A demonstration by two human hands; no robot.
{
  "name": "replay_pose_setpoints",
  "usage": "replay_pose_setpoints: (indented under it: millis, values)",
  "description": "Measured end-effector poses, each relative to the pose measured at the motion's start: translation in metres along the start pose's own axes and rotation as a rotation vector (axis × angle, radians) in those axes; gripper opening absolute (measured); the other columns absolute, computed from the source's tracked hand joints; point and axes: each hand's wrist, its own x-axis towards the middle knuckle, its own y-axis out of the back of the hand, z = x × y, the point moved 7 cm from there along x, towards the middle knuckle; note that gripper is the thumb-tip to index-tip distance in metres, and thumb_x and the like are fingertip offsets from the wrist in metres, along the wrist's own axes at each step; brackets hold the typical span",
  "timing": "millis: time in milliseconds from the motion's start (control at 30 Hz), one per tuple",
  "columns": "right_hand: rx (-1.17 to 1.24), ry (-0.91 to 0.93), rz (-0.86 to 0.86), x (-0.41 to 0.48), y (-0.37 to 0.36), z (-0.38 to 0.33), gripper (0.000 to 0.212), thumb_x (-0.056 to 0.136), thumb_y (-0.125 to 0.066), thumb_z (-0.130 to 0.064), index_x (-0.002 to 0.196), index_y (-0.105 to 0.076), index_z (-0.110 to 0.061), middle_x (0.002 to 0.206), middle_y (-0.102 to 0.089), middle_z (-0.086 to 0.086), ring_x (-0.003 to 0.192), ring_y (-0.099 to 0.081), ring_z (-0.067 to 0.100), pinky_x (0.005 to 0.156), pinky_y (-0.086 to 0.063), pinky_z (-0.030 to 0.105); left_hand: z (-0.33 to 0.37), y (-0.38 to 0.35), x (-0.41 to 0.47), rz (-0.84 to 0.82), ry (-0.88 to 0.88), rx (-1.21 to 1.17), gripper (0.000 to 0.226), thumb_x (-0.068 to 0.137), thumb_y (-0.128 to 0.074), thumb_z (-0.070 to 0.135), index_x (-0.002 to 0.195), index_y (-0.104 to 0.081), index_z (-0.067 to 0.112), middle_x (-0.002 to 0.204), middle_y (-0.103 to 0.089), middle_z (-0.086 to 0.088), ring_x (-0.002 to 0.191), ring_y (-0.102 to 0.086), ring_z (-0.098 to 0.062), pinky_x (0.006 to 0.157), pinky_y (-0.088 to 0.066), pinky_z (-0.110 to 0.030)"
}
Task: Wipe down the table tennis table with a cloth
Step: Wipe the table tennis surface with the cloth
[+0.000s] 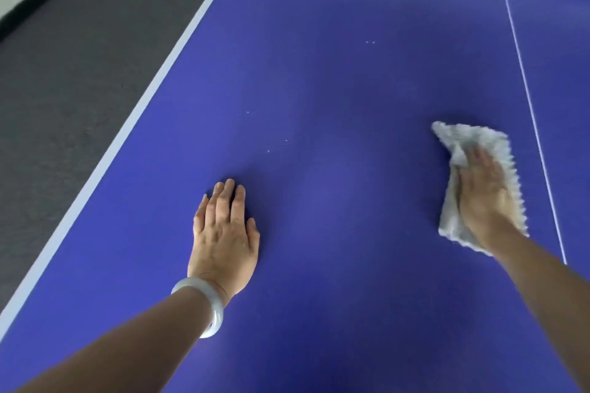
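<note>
Head view: we wipe the blue worktop (pixel 335 89) with a cloth (pixel 475 140).
Our left hand (pixel 223 233) lies flat, fingers straight, bracing; our right hand (pixel 485 198) presses the cloth flat near the white line (pixel 523 73). Even pressure and overlapping strokes should catch the specks (pixel 370 42).

crumpled grey cloth (pixel 475 150) flat on blue table (pixel 319 89)

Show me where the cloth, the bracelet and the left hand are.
cloth (pixel 472 137), head view, far uncovered part.
bracelet (pixel 217 316), head view, band at the wrist.
left hand (pixel 223 239), head view, back of the hand.
</note>
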Motion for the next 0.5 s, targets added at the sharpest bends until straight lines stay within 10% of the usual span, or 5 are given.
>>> replay_pose_setpoints:
  millis: [167,333,500]
  values:
    - [-0.005,-0.432,0.22,0.07,-0.005,-0.023,0.049,0.105,-0.033,-0.021,0.15,-0.031,-0.001,0.156,-0.031,0.018,0.149,-0.02,0.032,0.123,-0.009,0.043,0.0,-0.002,0.001,-0.015,-0.005,-0.003,0.065,0.094,-0.017,0.035,0.147,-0.038,0.004,0.155,-0.034,-0.011,0.146,-0.027,-0.027,0.121,-0.018,-0.044]
    - [0.016,0.336,0.022,0.02,-0.08,-0.229,0.052,0.104,-0.032,-0.01,0.154,-0.028,-0.019,0.156,-0.034,0.01,0.147,-0.026,0.027,0.124,-0.015,0.04,0.0,0.0,-0.001,-0.032,-0.019,0.023,0.066,0.094,-0.015,0.034,0.149,-0.036,0.004,0.157,-0.032,-0.012,0.148,-0.024,-0.026,0.123,-0.013,-0.043]
    - [-0.058,0.562,-0.185,-0.089,-0.121,-0.287,0.053,0.107,-0.017,-0.02,0.158,-0.011,-0.008,0.167,-0.003,0.007,0.154,0.005,0.018,0.126,0.001,0.037,0.0,0.001,0.0,-0.017,-0.032,-0.043,0.063,0.096,-0.016,0.032,0.149,-0.035,0.004,0.157,-0.032,-0.012,0.148,-0.023,-0.026,0.123,-0.011,-0.042]
